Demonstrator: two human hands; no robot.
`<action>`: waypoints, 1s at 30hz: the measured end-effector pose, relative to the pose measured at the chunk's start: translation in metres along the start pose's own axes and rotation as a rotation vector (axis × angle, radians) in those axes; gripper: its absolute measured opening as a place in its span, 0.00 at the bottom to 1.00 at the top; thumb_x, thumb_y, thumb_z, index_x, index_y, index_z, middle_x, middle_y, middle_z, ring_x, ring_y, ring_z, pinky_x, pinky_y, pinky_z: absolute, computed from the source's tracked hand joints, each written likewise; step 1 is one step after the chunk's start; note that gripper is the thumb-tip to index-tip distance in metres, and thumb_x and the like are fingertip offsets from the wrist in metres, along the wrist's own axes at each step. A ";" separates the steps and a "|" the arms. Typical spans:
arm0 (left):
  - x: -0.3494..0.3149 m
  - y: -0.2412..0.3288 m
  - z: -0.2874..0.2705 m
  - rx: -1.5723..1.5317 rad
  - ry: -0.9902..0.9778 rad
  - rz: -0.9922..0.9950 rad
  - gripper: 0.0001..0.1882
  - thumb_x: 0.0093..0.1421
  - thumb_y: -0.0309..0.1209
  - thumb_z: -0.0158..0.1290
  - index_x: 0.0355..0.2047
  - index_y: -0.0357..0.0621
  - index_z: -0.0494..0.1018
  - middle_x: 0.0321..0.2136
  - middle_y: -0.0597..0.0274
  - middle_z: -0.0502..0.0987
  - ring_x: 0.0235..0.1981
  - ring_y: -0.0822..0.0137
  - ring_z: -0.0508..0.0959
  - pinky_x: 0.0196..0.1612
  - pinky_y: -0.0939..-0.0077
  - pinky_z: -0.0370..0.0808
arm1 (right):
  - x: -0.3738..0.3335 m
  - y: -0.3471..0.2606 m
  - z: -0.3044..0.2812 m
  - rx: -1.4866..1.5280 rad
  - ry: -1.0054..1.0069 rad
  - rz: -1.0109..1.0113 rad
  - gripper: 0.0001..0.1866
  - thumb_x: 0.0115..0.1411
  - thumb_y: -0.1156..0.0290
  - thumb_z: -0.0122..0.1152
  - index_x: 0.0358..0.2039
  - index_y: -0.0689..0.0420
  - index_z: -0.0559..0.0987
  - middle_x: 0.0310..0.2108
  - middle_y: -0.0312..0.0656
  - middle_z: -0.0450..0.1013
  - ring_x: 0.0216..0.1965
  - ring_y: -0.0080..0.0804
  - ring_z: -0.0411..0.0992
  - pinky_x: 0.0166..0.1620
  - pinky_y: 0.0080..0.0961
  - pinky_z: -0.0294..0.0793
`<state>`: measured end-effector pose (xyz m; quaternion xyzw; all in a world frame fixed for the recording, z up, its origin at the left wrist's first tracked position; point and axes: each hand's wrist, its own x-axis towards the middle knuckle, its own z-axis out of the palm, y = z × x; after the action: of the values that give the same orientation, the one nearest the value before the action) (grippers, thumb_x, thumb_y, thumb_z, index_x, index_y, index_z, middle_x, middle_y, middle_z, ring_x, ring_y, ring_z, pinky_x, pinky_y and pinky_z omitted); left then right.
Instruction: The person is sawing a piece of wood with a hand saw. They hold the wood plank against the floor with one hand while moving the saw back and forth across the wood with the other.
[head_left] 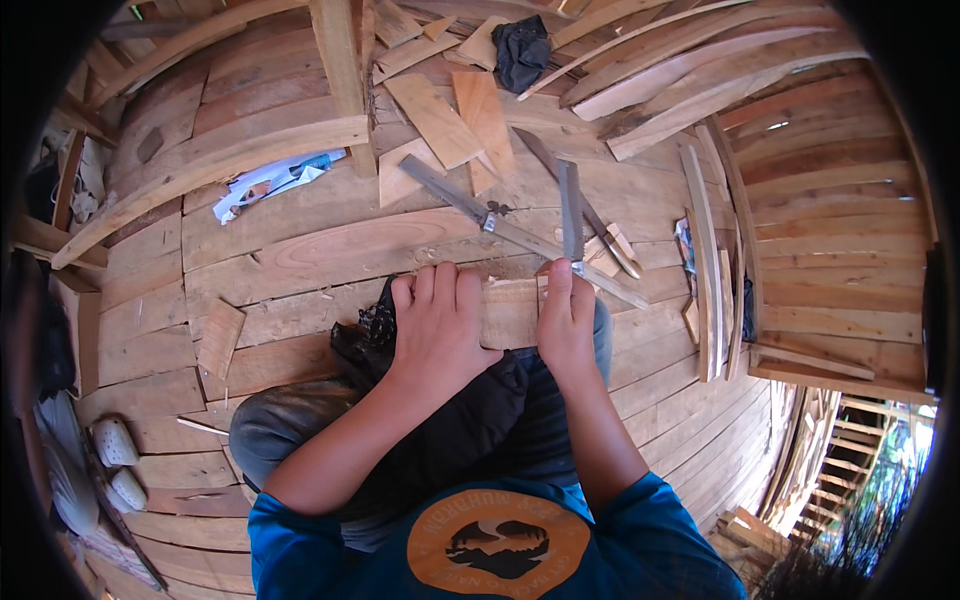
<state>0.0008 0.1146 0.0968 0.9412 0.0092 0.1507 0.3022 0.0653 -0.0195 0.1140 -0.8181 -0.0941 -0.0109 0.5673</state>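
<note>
In the head view, my left grip (437,325) is closed on the left end of a pale wooden block (510,318), just right of the middle of the frame; my right grip (566,318) is closed at its other end. My hands cover both ends, and most of my right fingers are hidden. A toothed grey blade (571,210) rises just beyond my right thumb; its lower end is hard to make out, and I can't tell whether I touch it. It overlaps a long metal strip (440,188), with a dark knife (590,215) beside them. Black cloth (455,415) lies across my lap, partly under my left forearm.

I sit on a plank floor (310,250) with shavings near the block. Offcut boards (435,120) lie at upper centre, a crumpled wrapper (285,180) at upper left, white clogs (115,442) at lower left. A slatted wooden panel (840,230) fills the right; the fisheye's dark rim cuts off the edges.
</note>
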 end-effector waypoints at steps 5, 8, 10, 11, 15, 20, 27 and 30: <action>0.000 0.001 -0.009 0.058 -0.003 0.000 0.41 0.25 0.38 0.73 0.42 0.40 0.67 0.37 0.54 0.68 0.42 0.54 0.68 0.47 0.60 0.60 | 0.002 -0.012 0.002 -0.105 -0.066 0.047 0.30 0.71 0.56 0.46 0.15 0.64 0.68 0.11 0.32 0.57 0.19 0.18 0.56 0.20 0.28 0.56; 0.000 -0.003 -0.009 -0.012 0.033 0.043 0.42 0.24 0.37 0.73 0.42 0.40 0.67 0.37 0.54 0.69 0.42 0.54 0.69 0.47 0.60 0.60 | 0.000 -0.001 -0.002 -0.139 -0.073 0.199 0.27 0.70 0.52 0.45 0.25 0.64 0.72 0.22 0.37 0.66 0.27 0.20 0.62 0.30 0.23 0.63; 0.001 -0.006 -0.008 -0.053 0.065 0.065 0.43 0.23 0.37 0.73 0.42 0.41 0.67 0.37 0.55 0.69 0.41 0.54 0.69 0.47 0.60 0.59 | 0.000 0.004 -0.008 -0.152 -0.100 0.266 0.28 0.70 0.48 0.44 0.33 0.65 0.75 0.28 0.41 0.71 0.32 0.22 0.67 0.37 0.20 0.67; 0.001 -0.006 -0.006 -0.069 0.080 0.068 0.43 0.23 0.37 0.73 0.42 0.41 0.67 0.38 0.55 0.69 0.41 0.54 0.69 0.47 0.60 0.59 | 0.001 -0.001 -0.010 -0.144 -0.119 0.258 0.29 0.69 0.47 0.44 0.35 0.66 0.75 0.29 0.41 0.71 0.33 0.22 0.68 0.38 0.20 0.68; 0.001 -0.011 -0.003 -0.082 0.072 0.065 0.43 0.22 0.38 0.73 0.42 0.42 0.66 0.38 0.54 0.69 0.42 0.54 0.69 0.47 0.61 0.59 | 0.005 -0.005 -0.008 -0.065 -0.163 0.290 0.33 0.68 0.43 0.44 0.38 0.68 0.74 0.31 0.42 0.72 0.35 0.25 0.69 0.40 0.21 0.69; 0.002 -0.016 0.001 -0.098 0.075 0.099 0.44 0.22 0.38 0.73 0.43 0.42 0.66 0.39 0.54 0.70 0.42 0.54 0.69 0.48 0.60 0.59 | 0.007 0.003 -0.010 0.058 -0.239 0.278 0.35 0.67 0.40 0.44 0.38 0.68 0.74 0.33 0.43 0.72 0.36 0.25 0.69 0.41 0.22 0.69; 0.004 -0.022 0.006 -0.096 0.041 0.124 0.44 0.22 0.39 0.72 0.44 0.41 0.66 0.39 0.54 0.69 0.43 0.53 0.69 0.48 0.60 0.60 | 0.006 0.012 0.002 0.281 -0.137 0.198 0.27 0.71 0.52 0.44 0.29 0.65 0.76 0.27 0.35 0.72 0.33 0.18 0.65 0.35 0.23 0.67; 0.008 -0.023 0.007 -0.083 -0.037 0.087 0.45 0.23 0.39 0.72 0.44 0.40 0.66 0.40 0.52 0.69 0.44 0.53 0.69 0.50 0.60 0.60 | 0.011 0.023 -0.010 0.117 -0.289 0.306 0.32 0.68 0.42 0.43 0.42 0.65 0.73 0.33 0.42 0.72 0.35 0.23 0.68 0.39 0.22 0.69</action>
<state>0.0122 0.1301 0.0802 0.9300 -0.0435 0.1466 0.3342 0.0808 -0.0347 0.0972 -0.7815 -0.0494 0.1981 0.5895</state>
